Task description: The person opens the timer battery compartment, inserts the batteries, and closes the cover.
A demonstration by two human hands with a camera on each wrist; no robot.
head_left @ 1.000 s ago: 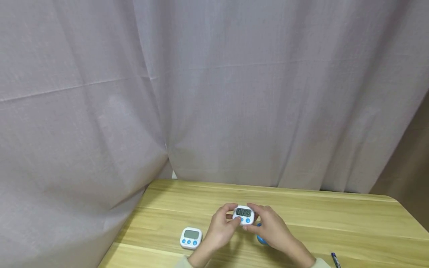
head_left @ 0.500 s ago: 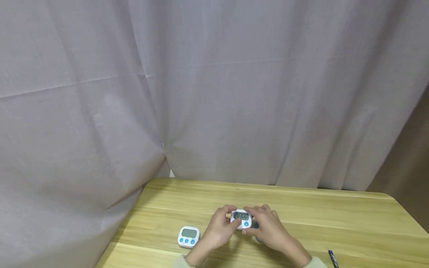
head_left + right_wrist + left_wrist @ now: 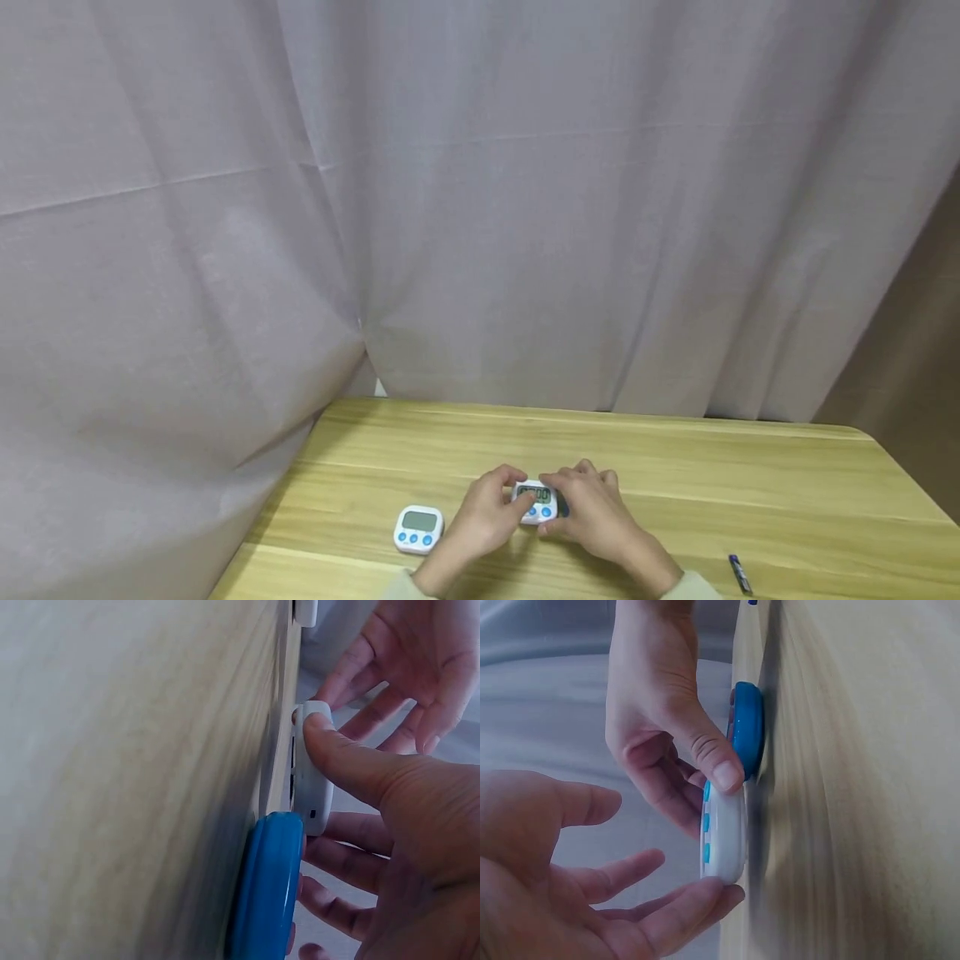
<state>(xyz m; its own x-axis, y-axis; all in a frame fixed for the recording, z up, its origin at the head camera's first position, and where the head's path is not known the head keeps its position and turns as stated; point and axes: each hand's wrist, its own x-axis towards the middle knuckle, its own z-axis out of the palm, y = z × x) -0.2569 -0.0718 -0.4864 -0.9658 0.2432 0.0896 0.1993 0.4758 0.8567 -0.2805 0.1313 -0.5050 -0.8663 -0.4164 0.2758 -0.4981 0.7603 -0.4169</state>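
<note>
Head view: Your white timer [image 3: 543, 501] sits between your two hands, its display partly covered by your left thumb. Compared with one second ago, the timer has come lower in the frame, toward the table [image 3: 675, 467]. Your left thumb, then over the buttons, now crosses the display. Your left hand [image 3: 482, 518] is between 8 and 9 o'clock of the timer; your right hand [image 3: 596, 518] is between 3 and 4 o'clock, gripping the timer. The blue object [image 3: 564, 505] shows less than before, mostly hidden by your right hand. The second timer [image 3: 418, 530], display blank, lies between 8 and 9 o'clock; it remains on the table. The pen [image 3: 739, 575] lies between 3 and 4 o'clock, well apart.

Left wrist view: The timer is seen edge-on, its blue buttons facing 9 o'clock and the table toward 3 o'clock. Your left hand's fingers are loosely extended and spread; fingertips touch the timer's 6 o'clock end, without a closed grip. The blue object stands at 12 o'clock.

Right wrist view: Your right thumb presses one edge of the timer, with fingers opposite, forming a pinch. The blue object is between 6 and 7 o'clock. You cannot tell here whether the timer touches the table.
</note>
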